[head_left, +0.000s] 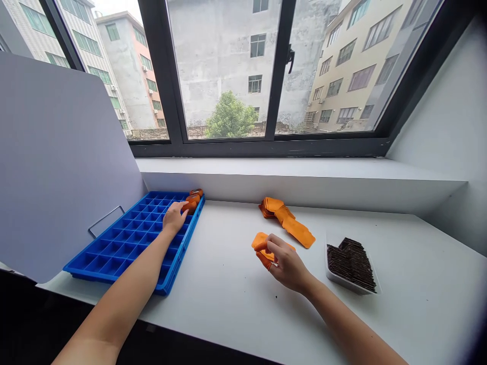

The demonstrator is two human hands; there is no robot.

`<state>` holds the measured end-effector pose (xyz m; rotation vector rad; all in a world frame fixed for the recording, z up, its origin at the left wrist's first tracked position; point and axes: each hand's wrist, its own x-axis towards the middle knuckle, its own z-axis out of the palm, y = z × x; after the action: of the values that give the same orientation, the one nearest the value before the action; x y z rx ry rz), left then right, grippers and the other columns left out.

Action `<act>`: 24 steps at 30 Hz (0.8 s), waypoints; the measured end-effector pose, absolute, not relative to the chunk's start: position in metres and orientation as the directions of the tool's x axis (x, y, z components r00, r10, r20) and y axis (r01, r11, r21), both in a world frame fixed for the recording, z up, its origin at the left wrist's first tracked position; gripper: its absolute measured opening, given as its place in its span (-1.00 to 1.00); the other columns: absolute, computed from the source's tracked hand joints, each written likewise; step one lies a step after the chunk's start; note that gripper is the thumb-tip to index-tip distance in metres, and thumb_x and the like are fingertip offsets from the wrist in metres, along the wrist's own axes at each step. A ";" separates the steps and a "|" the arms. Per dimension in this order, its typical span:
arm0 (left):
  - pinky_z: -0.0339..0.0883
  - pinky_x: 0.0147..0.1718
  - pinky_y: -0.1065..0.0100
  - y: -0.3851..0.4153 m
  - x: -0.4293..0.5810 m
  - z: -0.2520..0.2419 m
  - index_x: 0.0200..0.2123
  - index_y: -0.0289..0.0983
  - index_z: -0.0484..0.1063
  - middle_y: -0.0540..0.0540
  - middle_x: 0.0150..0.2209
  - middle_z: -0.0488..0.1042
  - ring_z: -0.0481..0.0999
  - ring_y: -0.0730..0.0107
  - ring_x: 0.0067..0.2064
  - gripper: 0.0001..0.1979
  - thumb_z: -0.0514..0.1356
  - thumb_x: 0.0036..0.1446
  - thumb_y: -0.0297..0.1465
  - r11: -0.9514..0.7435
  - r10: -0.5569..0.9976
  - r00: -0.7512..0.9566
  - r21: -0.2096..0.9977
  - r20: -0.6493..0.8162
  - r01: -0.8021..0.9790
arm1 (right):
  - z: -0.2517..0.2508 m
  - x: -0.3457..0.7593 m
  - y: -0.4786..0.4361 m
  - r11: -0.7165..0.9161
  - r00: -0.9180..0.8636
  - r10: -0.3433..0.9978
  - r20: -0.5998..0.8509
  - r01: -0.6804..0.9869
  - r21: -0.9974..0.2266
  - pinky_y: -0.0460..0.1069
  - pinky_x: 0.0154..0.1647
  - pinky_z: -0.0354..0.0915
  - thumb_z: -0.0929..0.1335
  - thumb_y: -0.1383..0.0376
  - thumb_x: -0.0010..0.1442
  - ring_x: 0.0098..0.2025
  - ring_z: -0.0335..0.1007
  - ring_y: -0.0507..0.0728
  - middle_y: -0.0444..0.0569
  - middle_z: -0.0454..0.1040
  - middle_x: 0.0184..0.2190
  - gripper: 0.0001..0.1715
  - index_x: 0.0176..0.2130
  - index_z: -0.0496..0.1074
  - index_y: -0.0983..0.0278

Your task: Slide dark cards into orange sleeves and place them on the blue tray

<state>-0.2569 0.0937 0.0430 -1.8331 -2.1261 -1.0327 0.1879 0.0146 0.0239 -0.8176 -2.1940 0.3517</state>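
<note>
My left hand (174, 217) reaches over the far right corner of a blue compartment tray (114, 253). Its fingertips pinch a small orange wrapped piece (189, 206) at a tray cell. Two more orange pieces (196, 193) sit in the cells just beyond. My right hand (286, 263) rests on the white table with orange finger cots on thumb and forefinger. It grips a flat orange sheet (259, 240). A loose pile of orange sheets (286, 219) lies just behind that hand.
A clear plastic tray of dark brown pieces (352, 263) stands to the right. A grey board (57, 167) leans behind the blue tray, with a wire handle (104, 218). A white ledge (297, 177) and window run along the back.
</note>
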 end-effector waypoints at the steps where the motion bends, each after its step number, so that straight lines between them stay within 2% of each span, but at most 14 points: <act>1: 0.55 0.03 0.16 0.094 -0.257 0.043 0.18 -0.16 0.56 -0.17 0.03 0.63 0.63 0.07 0.05 -0.63 0.30 0.32 -0.40 0.013 0.816 -0.244 0.406 0.524 0.914 | 0.024 0.188 0.015 0.758 -0.511 0.652 0.559 0.446 -0.476 -0.01 -0.42 0.44 0.34 0.25 0.49 -0.23 0.51 0.15 0.01 0.51 -0.18 -0.88 -0.08 0.51 0.13; 3: 0.56 -0.02 0.16 0.094 -0.258 0.044 0.16 -0.19 0.54 -0.17 -0.04 0.68 0.68 0.09 -0.04 -0.65 0.31 0.33 -0.39 0.014 0.818 -0.256 0.428 0.515 0.904 | 0.024 0.189 0.015 0.758 -0.512 0.652 0.559 0.446 -0.475 -0.01 -0.42 0.44 0.33 0.25 0.49 -0.23 0.50 0.14 0.01 0.51 -0.18 -0.88 -0.09 0.50 0.13; 5: 0.56 -0.07 0.19 0.093 -0.260 0.044 0.05 -0.19 0.57 -0.14 -0.10 0.71 0.70 0.13 -0.11 -0.76 0.31 0.34 -0.34 0.016 0.821 -0.266 0.445 0.506 0.896 | 0.024 0.189 0.015 0.760 -0.515 0.650 0.559 0.443 -0.476 -0.01 -0.43 0.42 0.33 0.24 0.50 -0.24 0.49 0.14 0.01 0.51 -0.17 -0.88 -0.10 0.49 0.13; 8: 0.55 -0.06 0.21 0.093 -0.261 0.045 -0.06 -0.14 0.61 -0.10 -0.12 0.73 0.72 0.15 -0.13 -0.85 0.32 0.34 -0.30 0.020 0.822 -0.276 0.459 0.499 0.888 | 0.025 0.189 0.014 0.761 -0.524 0.649 0.552 0.442 -0.474 0.00 -0.45 0.41 0.32 0.24 0.50 -0.26 0.48 0.14 0.01 0.52 -0.16 -0.88 -0.11 0.48 0.13; 14: 0.55 -0.05 0.21 0.092 -0.262 0.046 -0.14 -0.12 0.65 -0.08 -0.17 0.75 0.73 0.13 -0.13 -0.81 0.25 0.38 -0.22 0.014 0.829 -0.275 0.473 0.487 0.881 | 0.025 0.191 0.015 0.765 -0.548 0.644 0.534 0.460 -0.451 0.00 -0.44 0.39 0.32 0.24 0.50 -0.30 0.43 0.13 -0.01 0.50 -0.21 -0.88 -0.10 0.48 0.13; 19: 0.56 -0.07 0.23 0.091 -0.262 0.047 -0.16 -0.14 0.66 -0.10 -0.18 0.75 0.74 0.13 -0.13 -0.80 0.25 0.36 -0.22 0.006 0.829 -0.273 0.480 0.489 0.877 | 0.027 0.190 0.014 0.780 -0.556 0.626 0.547 0.450 -0.436 -0.01 -0.44 0.34 0.31 0.21 0.53 -0.32 0.40 0.13 -0.05 0.49 -0.30 -0.84 -0.11 0.48 0.13; 24: 0.58 -0.04 0.21 0.091 -0.262 0.046 -0.11 -0.15 0.67 -0.10 -0.14 0.76 0.75 0.12 -0.10 -0.79 0.23 0.35 -0.25 0.010 0.820 -0.280 0.477 0.499 0.879 | 0.028 0.190 0.016 0.787 -0.515 0.606 0.606 0.498 -0.364 -0.02 -0.45 0.25 0.28 0.16 0.56 -0.37 0.38 0.09 -0.06 0.50 -0.31 -0.66 -0.27 0.47 0.15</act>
<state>-0.2621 0.0907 0.0458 -1.8349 -2.1742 -1.1325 0.1897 0.0158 0.0284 -0.8137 -2.2195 0.1842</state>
